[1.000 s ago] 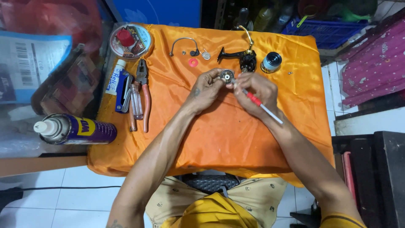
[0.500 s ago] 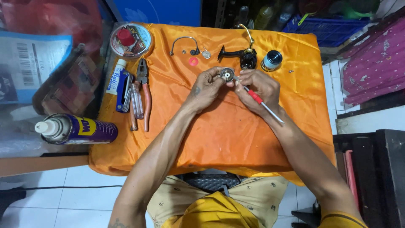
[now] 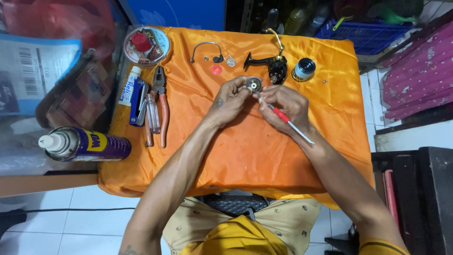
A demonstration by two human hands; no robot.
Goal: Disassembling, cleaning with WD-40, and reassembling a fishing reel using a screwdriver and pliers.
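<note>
My left hand (image 3: 231, 98) pinches a small round dark metal reel part (image 3: 253, 84) above the orange cloth (image 3: 245, 151). My right hand (image 3: 284, 105) holds a thin tool with a red and white handle (image 3: 289, 123), its tip touching the round part. Just beyond the hands lies the black fishing reel body (image 3: 274, 67) with a gold handle arm, and beside it a silver and blue spool (image 3: 303, 69).
A wire bail arm (image 3: 205, 48), small washers and a pink ring (image 3: 216, 70) lie at the back. Pliers (image 3: 161, 101), a screwdriver, hex keys and a small tube (image 3: 128, 86) sit left. A round line spool box (image 3: 146, 44) and a purple spray can (image 3: 87, 143) are further left.
Both hands stay together over the cloth with the round part and the tool; only slight shifts of the fingers show.
</note>
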